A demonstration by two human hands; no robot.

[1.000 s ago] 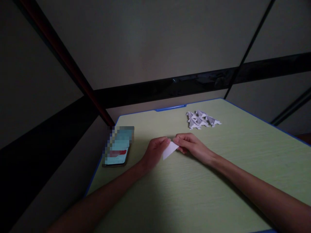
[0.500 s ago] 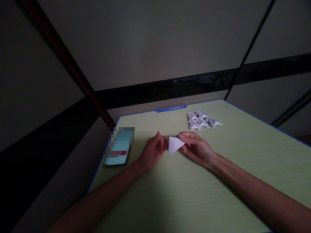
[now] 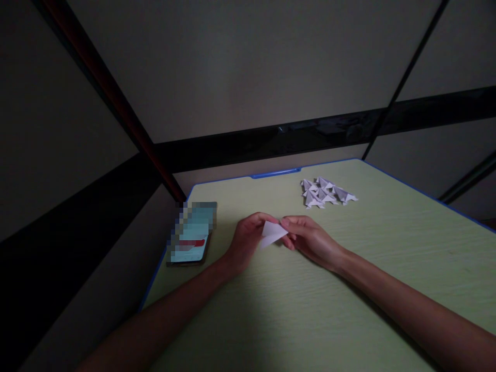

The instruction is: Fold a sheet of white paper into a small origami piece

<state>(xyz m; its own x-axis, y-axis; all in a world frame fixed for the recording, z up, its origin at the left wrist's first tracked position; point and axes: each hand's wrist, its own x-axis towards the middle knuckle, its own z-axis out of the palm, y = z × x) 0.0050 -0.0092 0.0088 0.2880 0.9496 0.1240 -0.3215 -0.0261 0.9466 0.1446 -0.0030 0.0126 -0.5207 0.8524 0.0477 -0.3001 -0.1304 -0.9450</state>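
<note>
A small piece of white folded paper (image 3: 273,233), roughly triangular, is held between my hands above the middle of the table. My right hand (image 3: 310,238) pinches its right corner between thumb and fingers. My left hand (image 3: 248,236) is closed on the paper's left and upper edge, its fingers partly hidden behind the sheet. Beyond my right hand lies a cluster of several folded white paper figures (image 3: 324,193), set close together with pointed tips.
A phone (image 3: 192,235) with a lit, partly blurred screen lies at the table's left edge. The pale table (image 3: 387,227) has a blue rim and a blue strip (image 3: 276,173) at its far edge. Dark-banded panels (image 3: 251,77) stand behind it.
My left hand has come over to the paper and closed on it. The paper has tilted and shifted slightly left, with my right hand still pinching it. The figures and phone lie as before.
</note>
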